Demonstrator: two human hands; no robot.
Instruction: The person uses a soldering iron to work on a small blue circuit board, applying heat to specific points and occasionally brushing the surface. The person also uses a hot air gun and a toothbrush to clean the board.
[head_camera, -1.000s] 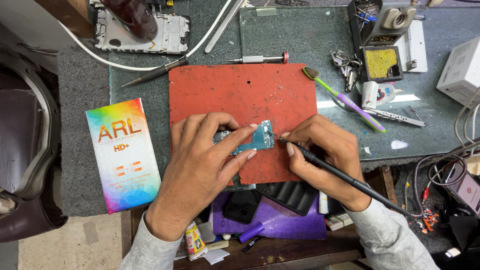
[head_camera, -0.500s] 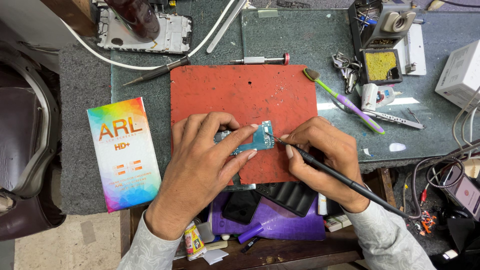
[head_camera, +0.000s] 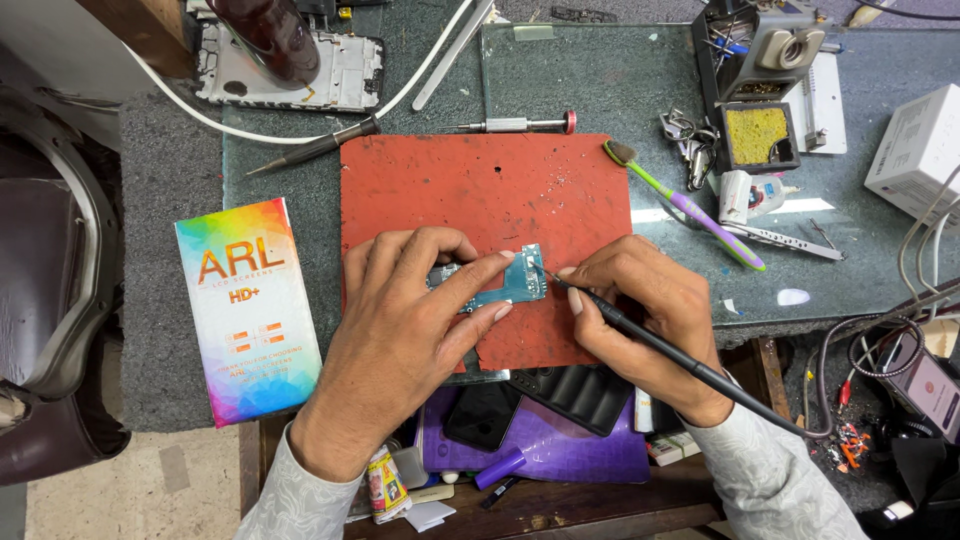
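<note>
My left hand (head_camera: 405, 335) presses a small blue-green circuit board (head_camera: 505, 285) flat on a red work mat (head_camera: 480, 200), thumb and fingers pinching its edges. My right hand (head_camera: 645, 320) holds a thin black soldering iron (head_camera: 660, 345) like a pen. Its tip touches the board's right edge. The iron's cable runs off to the lower right. Part of the board is hidden under my left fingers.
A rainbow-coloured flat box (head_camera: 250, 310) lies left of the mat. Behind it are a phone frame (head_camera: 300, 70), a screwdriver (head_camera: 515, 124) and a dark probe tool (head_camera: 315, 145). A toothbrush (head_camera: 685, 205), tweezers (head_camera: 790, 240), solder stand with yellow sponge (head_camera: 755, 135) and white box (head_camera: 920, 150) sit right.
Both hands stay in place on the board. The view has shifted slightly; the iron's tip rests at the same edge of the board.
</note>
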